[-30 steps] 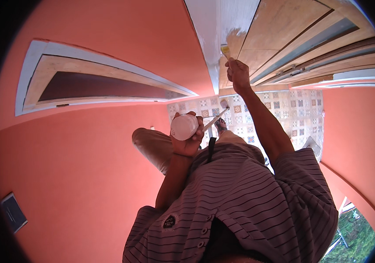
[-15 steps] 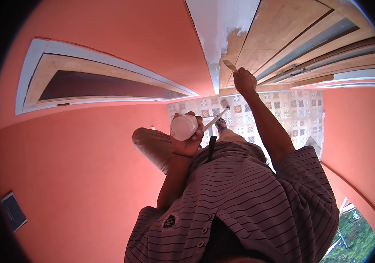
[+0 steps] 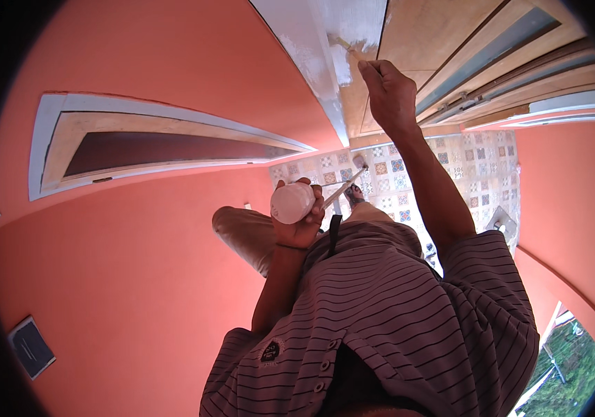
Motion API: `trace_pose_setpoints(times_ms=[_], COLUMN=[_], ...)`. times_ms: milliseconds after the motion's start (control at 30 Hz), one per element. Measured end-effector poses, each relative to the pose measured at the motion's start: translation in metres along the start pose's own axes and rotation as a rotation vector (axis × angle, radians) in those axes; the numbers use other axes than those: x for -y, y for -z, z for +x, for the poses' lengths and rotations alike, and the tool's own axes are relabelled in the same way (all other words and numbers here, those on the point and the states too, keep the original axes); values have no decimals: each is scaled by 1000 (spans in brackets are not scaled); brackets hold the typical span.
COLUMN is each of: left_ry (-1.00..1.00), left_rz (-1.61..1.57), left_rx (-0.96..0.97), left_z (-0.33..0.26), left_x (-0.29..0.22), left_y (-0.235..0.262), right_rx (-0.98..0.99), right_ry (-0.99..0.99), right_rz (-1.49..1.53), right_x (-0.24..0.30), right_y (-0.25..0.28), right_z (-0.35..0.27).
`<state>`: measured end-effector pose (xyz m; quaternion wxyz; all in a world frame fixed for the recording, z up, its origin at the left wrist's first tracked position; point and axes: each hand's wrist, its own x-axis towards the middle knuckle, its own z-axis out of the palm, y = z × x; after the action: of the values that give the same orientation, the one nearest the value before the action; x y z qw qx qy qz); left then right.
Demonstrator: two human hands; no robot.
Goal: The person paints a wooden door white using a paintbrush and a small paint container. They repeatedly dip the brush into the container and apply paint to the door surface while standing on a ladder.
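Paintbrush [image 3: 348, 47] at top centre, bristle end on white-painted strip of door frame [image 3: 311, 48]; long axis slants from upper left down to right hand [image 3: 388, 90]. Right arm raised, nearly straight, fist closed around brush handle. Left hand [image 3: 304, 215] at chest height, elbow bent, fingers wrapped round small white container [image 3: 292, 202]; thin stick [image 3: 342, 186] pokes from it toward upper right. Orange wall [image 3: 137, 69] around, patterned floor tiles [image 3: 450, 167] below.

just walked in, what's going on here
A person in a striped shirt is painting a wooden door frame white. The right hand holds a paintbrush against the frame, where white paint is partly spread. The left hand holds a small white container with a stick in it, near the chest.
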<state>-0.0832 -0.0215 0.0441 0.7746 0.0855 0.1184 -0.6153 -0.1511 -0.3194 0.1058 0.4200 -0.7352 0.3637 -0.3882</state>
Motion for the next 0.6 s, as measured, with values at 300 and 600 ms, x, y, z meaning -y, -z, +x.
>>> trace_pose_setpoints(times_ms=[300, 600], left_ry=[13, -22], left_rz=[-1, -10], left_rx=[-1, -7], left_z=[-2, -10], left_x=[-1, 1], left_y=[3, 9], right_rx=[-3, 320], right_ry=[80, -80], right_rz=[-120, -701], right_x=[-61, -130], right_y=[-35, -33], right_z=[-24, -35])
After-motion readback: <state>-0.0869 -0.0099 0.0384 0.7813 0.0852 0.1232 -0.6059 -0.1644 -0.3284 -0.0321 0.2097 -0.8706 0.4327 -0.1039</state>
